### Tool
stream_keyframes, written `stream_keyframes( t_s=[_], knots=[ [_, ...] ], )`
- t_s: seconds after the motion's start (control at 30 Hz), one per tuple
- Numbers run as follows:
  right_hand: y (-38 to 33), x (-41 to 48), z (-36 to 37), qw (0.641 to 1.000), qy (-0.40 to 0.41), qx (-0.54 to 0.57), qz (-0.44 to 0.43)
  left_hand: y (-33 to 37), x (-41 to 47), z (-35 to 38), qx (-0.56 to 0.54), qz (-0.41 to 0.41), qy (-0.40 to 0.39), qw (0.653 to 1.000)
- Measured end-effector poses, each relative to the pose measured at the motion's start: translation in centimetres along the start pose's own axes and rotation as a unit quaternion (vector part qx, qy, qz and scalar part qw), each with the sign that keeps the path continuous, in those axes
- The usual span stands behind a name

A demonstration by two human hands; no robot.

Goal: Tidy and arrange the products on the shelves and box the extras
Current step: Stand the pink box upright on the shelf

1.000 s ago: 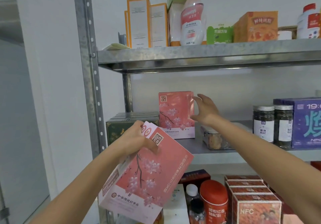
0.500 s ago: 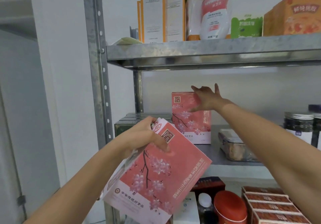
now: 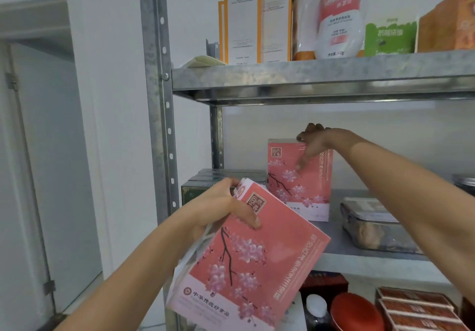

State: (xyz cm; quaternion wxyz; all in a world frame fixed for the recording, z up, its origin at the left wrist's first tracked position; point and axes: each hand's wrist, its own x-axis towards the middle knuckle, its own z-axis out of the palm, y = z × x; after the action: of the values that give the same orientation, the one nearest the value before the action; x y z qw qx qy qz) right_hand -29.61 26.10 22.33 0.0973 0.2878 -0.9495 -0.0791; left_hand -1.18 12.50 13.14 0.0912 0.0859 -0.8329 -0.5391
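**Blossom boxes: one on the shelf, more coming up**

My right grip [image 3: 314, 141] is reaching to the far side of the rack and closing over the top right corner of the standing box [image 3: 295, 184], thumb down its pink front and fingers over the top edge. I'm steadying it because it's a tall, thin carton and, I judge, quick to tip. It's sitting upright on the middle shelf [image 3: 334, 246], front face turned to me, with the flat green boxes [image 3: 198, 189] on its left and the clear tub [image 3: 372, 228] near on its right.

My left grip [image 3: 221, 210] is wrapping the upper left corner of the held boxes [image 3: 252, 261], thumb pressing across the front. They're hanging tilted, near me and lower than the shelf. White edges are fanning out behind the front one, so I'm carrying more than one, though I can't tell how many. I'm holding them low and left so they're not crowding the right arm.

Going by the matching print, these belong beside the standing one. The gap to the tub is looking tight, so something is probably needing a nudge first. The risk I see is the fanned stack slipping from a one-corner hold.
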Motion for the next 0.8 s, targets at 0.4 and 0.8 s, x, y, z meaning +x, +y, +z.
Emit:
stream_keyframes(
  t_s=[0.4,0.8],
  knots=[
    [-0.8,-3.2,-0.5,0.998,-0.025,0.06,-0.023,-0.3,-0.2,0.3,-0.035,0.014,0.001,0.999],
    [-2.2,-5.6,0.6,0.977,0.14,0.151,0.055,-1.3,-0.9,0.5,-0.119,0.043,0.025,0.992]
  ],
)
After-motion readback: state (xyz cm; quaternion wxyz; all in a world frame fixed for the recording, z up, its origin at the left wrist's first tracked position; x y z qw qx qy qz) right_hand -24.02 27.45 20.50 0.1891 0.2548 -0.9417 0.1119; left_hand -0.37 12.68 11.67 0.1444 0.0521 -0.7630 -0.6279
